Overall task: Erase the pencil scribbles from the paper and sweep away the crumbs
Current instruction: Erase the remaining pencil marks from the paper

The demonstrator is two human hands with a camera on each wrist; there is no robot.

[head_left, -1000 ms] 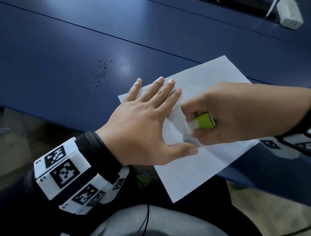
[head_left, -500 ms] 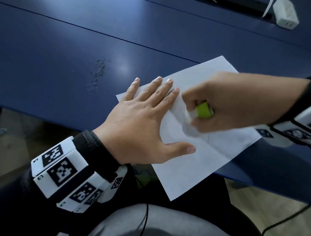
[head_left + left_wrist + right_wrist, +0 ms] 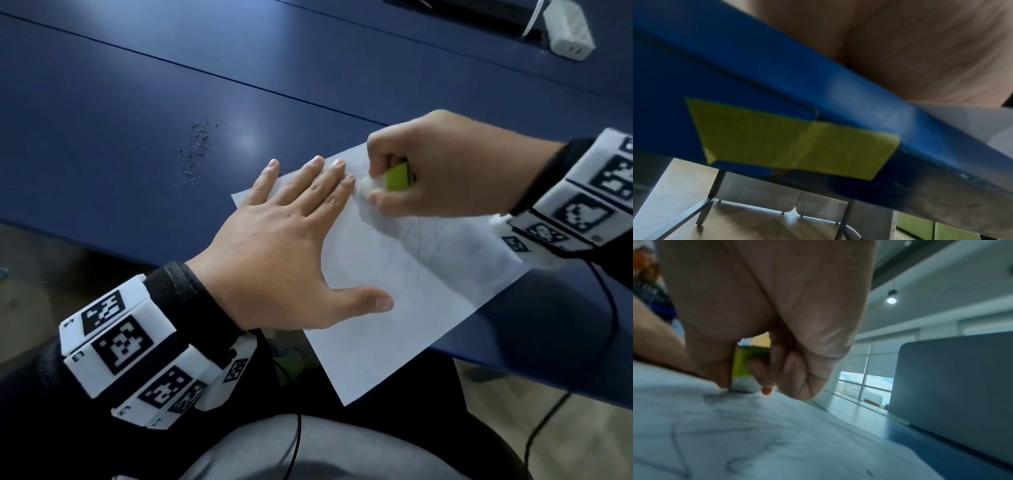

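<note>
Fingers (image 3: pixel 320 178) of left hand (image 3: pixel 274 253) spread flat on paper (image 3: pixel 411 308); right hand (image 3: pixel 445 168) pinching eraser (image 3: pixel 397 176), tip on paper. Paper overhangs blue table (image 3: pixel 137 102) edge; crumbs (image 3: pixel 195 147) left of paper. Faint scribbles (image 3: pixel 735 426).

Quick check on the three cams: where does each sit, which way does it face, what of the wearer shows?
Head: above, facing down at the blue table; left hand flat on the paper, right hand gripping the eraser.
Left wrist: at the table's near edge, looking under it; only blurred palm shows.
Right wrist: low over the paper, facing along the curled fingers round the eraser.
Shared: head and right wrist both show eraser, paper, scribbles.
</note>
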